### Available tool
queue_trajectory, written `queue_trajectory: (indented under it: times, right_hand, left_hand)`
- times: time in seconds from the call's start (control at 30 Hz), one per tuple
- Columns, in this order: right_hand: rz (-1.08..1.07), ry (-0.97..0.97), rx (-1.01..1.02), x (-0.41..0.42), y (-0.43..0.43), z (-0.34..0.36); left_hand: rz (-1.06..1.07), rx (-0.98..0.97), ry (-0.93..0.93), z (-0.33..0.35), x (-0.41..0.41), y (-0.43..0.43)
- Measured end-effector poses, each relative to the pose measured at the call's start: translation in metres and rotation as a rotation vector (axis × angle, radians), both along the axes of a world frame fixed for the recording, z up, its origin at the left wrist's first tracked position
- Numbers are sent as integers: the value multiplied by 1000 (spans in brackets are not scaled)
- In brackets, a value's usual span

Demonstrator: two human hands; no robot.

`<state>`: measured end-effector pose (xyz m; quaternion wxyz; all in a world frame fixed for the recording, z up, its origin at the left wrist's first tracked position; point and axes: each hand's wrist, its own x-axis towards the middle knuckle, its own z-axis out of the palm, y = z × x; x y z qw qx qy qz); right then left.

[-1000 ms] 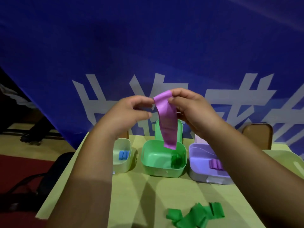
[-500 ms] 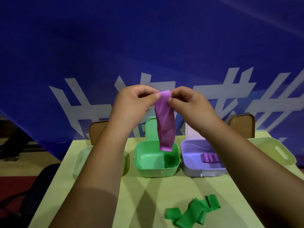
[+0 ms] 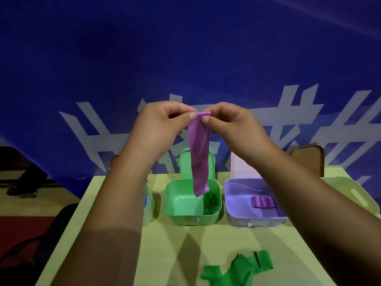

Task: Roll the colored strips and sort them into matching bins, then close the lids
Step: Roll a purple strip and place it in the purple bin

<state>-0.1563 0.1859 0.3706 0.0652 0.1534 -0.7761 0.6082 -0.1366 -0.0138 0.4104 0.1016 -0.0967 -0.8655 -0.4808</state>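
Observation:
A purple strip (image 3: 199,153) hangs in the air above the table. My left hand (image 3: 162,124) and my right hand (image 3: 231,122) both pinch its top edge, which is curled over. Below it stands the green bin (image 3: 177,205) with its lid up behind it and a dark green roll inside. To the right is the purple bin (image 3: 237,211) holding several purple rolls (image 3: 263,201). A pale bin (image 3: 147,205) with something blue inside shows behind my left forearm. Loose green strips (image 3: 237,269) lie near the table's front edge.
The yellow-green table (image 3: 185,248) carries a pale green bin (image 3: 358,195) at the far right. A brown chair back (image 3: 309,157) stands behind the table. A blue banner with white characters fills the background. The floor and a dark chair lie to the left.
The view has shifted left, so the bins now sit further right. Both hands have closed in on the strip's top edge, which is now curled over.

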Motion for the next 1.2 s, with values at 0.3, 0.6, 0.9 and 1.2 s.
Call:
queue_trajectory:
  times: [0.3,0.6,0.9,1.2]
  right_hand:
    - [-26,14,-14,-6,35,5]
    - [-20,33,-17,5,71,23]
    - [-97,67,11,6,86,24]
    - [-109,104,28,10,99,21]
  left_hand:
    - [-8,92,26,-2,-3,37]
    - [-16,113,81,2,-7,75]
    - [-79,240,41,2,0,94]
    - [-39,293,19,-2,-3,108]
